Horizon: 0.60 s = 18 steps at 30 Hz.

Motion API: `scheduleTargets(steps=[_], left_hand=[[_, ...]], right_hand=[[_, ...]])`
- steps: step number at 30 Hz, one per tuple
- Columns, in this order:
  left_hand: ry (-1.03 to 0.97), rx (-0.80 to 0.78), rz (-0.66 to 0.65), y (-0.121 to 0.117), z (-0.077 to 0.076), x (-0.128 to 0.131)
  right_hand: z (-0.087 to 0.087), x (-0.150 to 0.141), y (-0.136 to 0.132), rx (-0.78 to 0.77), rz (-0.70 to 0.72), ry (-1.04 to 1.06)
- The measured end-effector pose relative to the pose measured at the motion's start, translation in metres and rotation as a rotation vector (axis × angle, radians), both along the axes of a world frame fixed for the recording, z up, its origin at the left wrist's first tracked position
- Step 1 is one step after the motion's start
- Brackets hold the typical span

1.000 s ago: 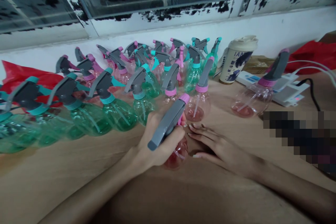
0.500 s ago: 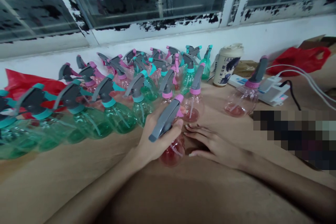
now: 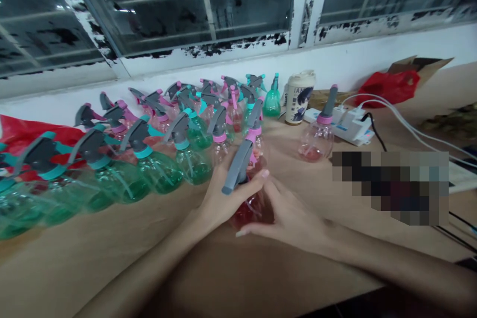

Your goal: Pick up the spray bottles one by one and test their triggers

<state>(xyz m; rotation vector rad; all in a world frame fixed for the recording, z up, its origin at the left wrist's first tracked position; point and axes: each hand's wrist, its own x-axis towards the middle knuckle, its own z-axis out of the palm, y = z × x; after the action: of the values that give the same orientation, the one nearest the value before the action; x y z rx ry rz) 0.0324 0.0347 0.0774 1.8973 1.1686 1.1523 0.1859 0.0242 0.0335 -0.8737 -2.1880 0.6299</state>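
Note:
A clear pink spray bottle (image 3: 246, 212) with a grey and pink trigger head stands upright on the table in front of me. My left hand (image 3: 220, 195) is closed around its neck, just under the grey head. Around the right side of the body curls my right hand (image 3: 296, 213), thumb in front and fingers behind, partly hidden. Reddish liquid and a dip tube show inside. Close behind it stand more pink bottles, one with a pink collar (image 3: 219, 137). To the left runs a row of green spray bottles (image 3: 160, 171) with turquoise collars.
More spray bottles crowd toward the wall. A paper cup (image 3: 299, 98), a lone pink spray bottle (image 3: 316, 140) and a white power strip (image 3: 352, 128) with cables are at the right. Red plastic bags lie at far left (image 3: 44, 131) and back right (image 3: 389, 88).
My right hand has moved from lying flat beside the bottle to curling round its body. My left hand keeps its hold on the neck. The view has turned slightly right.

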Motion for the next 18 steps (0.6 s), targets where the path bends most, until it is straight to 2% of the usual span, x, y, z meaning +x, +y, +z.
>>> scheduleTargets(steps=[5, 11, 14, 18], left_hand=[[-0.006, 0.004, -0.037, 0.006, 0.002, 0.027], [0.099, -0.013, -0.074, 0.007, 0.006, 0.039], [0.153, -0.019, -0.044, 0.003, -0.004, 0.034], [0.234, -0.139, -0.014, -0.008, -0.028, 0.017]], right_hand=[[-0.002, 0.01, 0.0, 0.086, -0.105, 0.023], [0.006, 0.045, 0.003, 0.053, -0.135, -0.064], [0.012, 0.063, 0.009, 0.104, -0.221, -0.159], [0.009, 0.08, 0.032, 0.209, -0.333, -0.282]])
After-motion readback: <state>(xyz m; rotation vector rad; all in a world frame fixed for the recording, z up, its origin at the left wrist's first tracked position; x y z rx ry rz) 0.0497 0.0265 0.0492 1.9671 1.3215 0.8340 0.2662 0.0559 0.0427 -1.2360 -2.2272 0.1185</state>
